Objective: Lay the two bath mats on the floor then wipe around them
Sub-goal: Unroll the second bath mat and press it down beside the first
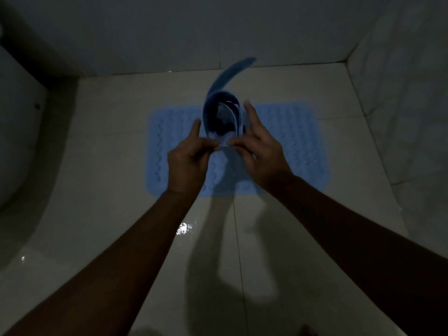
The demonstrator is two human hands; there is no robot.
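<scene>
Nearest to us, our 2 forearms reach forward and converge over the tiled floor. Our left hand and right hand meet almost fingertip to fingertip. Each pinches the near rim of the rolled mat between thumb and finger. The right hand's other fingers stand straight up along the coil's right side, while the left index finger rests on its left side.

The darker blue rolled mat is held in the air, just ahead of both hands and midway between them, so neither hand is nearer to it. We look straight into its open end, so the coil's axis runs along our line of sight, not across it. The light is dim and the inner layers are hard to separate.

Beyond and below the coil, the flat mat lies on the floor, pale blue and bumpy. Its long axis runs left to right across the view, and the coil hangs over its middle.

Farther on, the coil's loose end curls up and away toward the wall.

In our judgement 1 mat is laid and 1 remains. The held mat needs turning so it unrolls on bare tile beside the flat mat, and the nearest bare tile lies on our side. Wiping has not begun.
</scene>
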